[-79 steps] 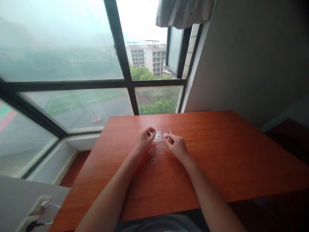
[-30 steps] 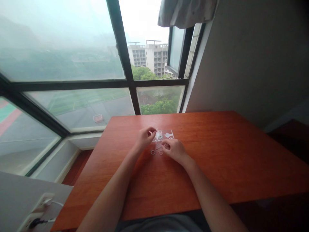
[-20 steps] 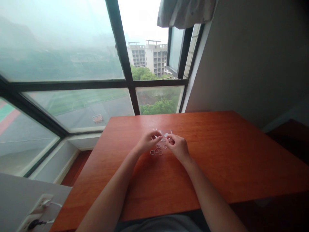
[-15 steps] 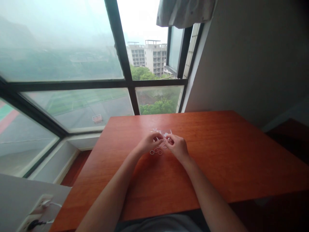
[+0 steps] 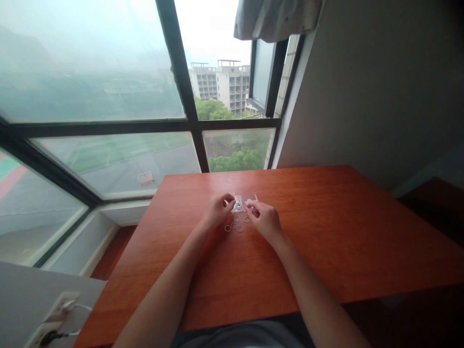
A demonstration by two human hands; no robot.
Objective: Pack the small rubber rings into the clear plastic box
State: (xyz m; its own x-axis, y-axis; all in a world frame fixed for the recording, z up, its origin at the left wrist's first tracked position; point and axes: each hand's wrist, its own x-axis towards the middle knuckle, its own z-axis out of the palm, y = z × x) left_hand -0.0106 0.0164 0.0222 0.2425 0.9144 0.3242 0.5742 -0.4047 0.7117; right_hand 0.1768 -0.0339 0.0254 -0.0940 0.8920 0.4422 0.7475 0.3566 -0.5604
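Note:
Both of my hands rest near the middle of a reddish wooden table (image 5: 326, 232). My left hand (image 5: 216, 211) pinches the left edge of a small clear plastic bag (image 5: 242, 202) that lies flat on the wood. My right hand (image 5: 264, 219) is curled in a pinch at the bag's right side; what its fingertips hold is too small to make out. Several small pale rings (image 5: 235, 225) lie loose on the table just in front of the bag, between my two hands.
A large window (image 5: 108, 96) with dark frames runs behind the table's far and left edges. A grey wall (image 5: 380, 87) stands at the right. A white power socket with plugged cables (image 5: 54, 319) sits at the lower left.
One ring that lay nearest me 2.6 s ago is gone from the table. My hands came together over the bag, then drew slightly apart again.

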